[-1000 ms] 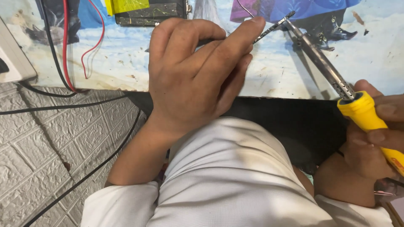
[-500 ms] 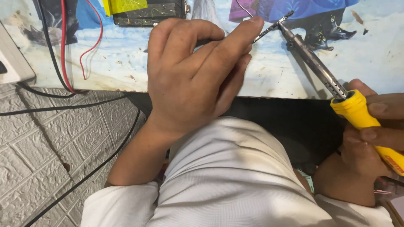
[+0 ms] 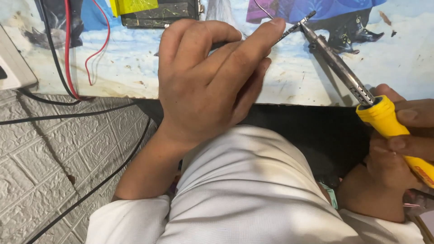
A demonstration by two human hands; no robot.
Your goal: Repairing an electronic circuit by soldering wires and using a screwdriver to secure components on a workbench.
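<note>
My left hand point(image 3: 212, 77) rests over the edge of the picture-covered worktop point(image 3: 289, 77), fingers pinched on thin metal tweezers point(image 3: 289, 30) whose tips poke out past my index finger. At the right edge my right hand point(image 3: 400, 144) grips the yellow handle of a soldering iron point(image 3: 361, 90). Its dark metal shaft runs up and left, and the tip meets the tweezer tips near the top of the view. What the tweezers pinch is too small to make out.
A dark circuit board point(image 3: 162, 13) with a yellow piece point(image 3: 133, 5) lies at the top. Red and black wires point(image 3: 68, 49) trail down the left side. A white box point(image 3: 13, 63) sits at the far left, beside a brick-pattern surface point(image 3: 54, 171).
The soldering iron and my right hand have shifted slightly; the iron's tip stays at the tweezer tips. My left hand has barely moved.
</note>
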